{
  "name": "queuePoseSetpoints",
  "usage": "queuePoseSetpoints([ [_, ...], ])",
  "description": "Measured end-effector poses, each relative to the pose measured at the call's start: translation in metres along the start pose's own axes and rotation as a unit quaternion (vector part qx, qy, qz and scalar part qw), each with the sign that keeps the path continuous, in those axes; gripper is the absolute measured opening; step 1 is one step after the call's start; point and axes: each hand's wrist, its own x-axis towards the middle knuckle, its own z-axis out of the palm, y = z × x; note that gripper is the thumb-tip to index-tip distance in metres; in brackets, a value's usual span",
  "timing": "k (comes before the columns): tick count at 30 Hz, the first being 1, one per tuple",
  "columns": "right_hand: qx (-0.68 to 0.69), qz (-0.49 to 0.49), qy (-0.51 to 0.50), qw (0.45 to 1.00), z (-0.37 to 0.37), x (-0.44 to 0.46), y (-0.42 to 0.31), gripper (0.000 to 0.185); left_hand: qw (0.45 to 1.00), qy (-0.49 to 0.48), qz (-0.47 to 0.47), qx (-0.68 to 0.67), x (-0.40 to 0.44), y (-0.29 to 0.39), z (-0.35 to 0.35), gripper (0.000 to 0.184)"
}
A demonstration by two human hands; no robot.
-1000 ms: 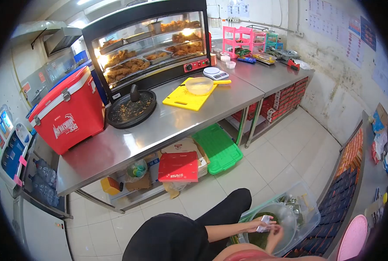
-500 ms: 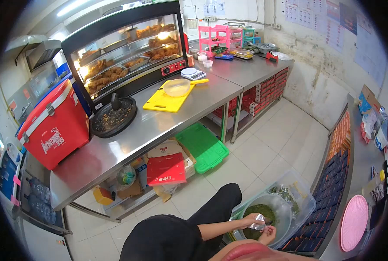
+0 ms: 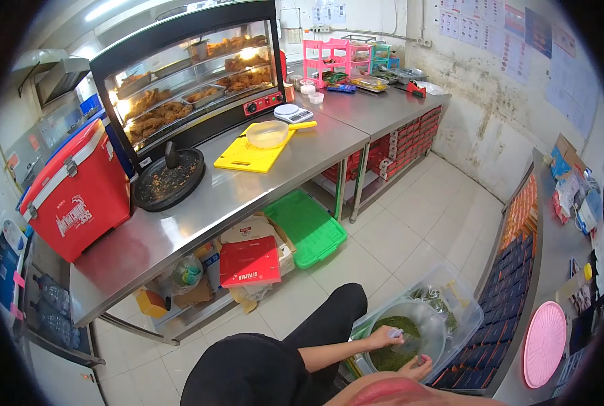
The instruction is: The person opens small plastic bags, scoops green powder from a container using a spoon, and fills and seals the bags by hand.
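Low at the right, my left hand (image 3: pixel 384 337) is closed around a small shiny plastic bag (image 3: pixel 396 333). My right hand (image 3: pixel 417 367) is just below it, fingers pinched; what they hold is too small to make out. Both hands are over a round translucent tub (image 3: pixel 442 336) with a green, finely chopped or ground mass (image 3: pixel 405 325) in it. This tub stands inside a larger clear plastic box (image 3: pixel 473 316), beside filled clear bags with green contents (image 3: pixel 444 308).
A steel counter (image 3: pixel 231 194) bears a heated food display (image 3: pixel 187 81), red cool box (image 3: pixel 78 189), stone mortar (image 3: pixel 170 179) and yellow cutting board (image 3: pixel 251 152). Beneath are a green lid (image 3: pixel 306 228) and red box (image 3: pixel 250 262). At right, a pink tray (image 3: pixel 544 345) and stacked dark boxes (image 3: pixel 501 298).
My hands have moved apart, the left up and the right slightly down. The silvery bag shows less between them. The whole view has shifted slightly left.
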Motion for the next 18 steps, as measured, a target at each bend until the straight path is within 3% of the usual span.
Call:
queuePoseSetpoints([
  [3, -0.009, -0.061, -0.071, 0.996, 0.013, 0.001, -0.001, 0.017, 0.989, 0.007, 0.114, 0.092, -0.001, -0.006, 0.004, 0.029],
  [5, 0.033, -0.046, -0.100, 0.993, 0.021, 0.000, 0.014, 0.018, 0.973, 0.000, 0.183, 0.142, -0.003, -0.007, 0.008, 0.031],
  [9, 0.097, 0.001, -0.158, 0.983, 0.016, 0.006, 0.019, 0.018, 0.968, 0.020, 0.180, 0.173, -0.008, -0.001, 0.009, 0.030],
  [13, 0.116, 0.043, -0.213, 0.969, 0.000, 0.021, 0.028, 0.014, 0.977, -0.027, 0.124, 0.171, -0.013, 0.018, 0.002, 0.025],
  [18, 0.074, -0.020, -0.170, 0.982, 0.006, 0.011, 0.029, 0.011, 0.983, -0.070, 0.079, 0.151, -0.014, 0.017, 0.011, 0.017],
])
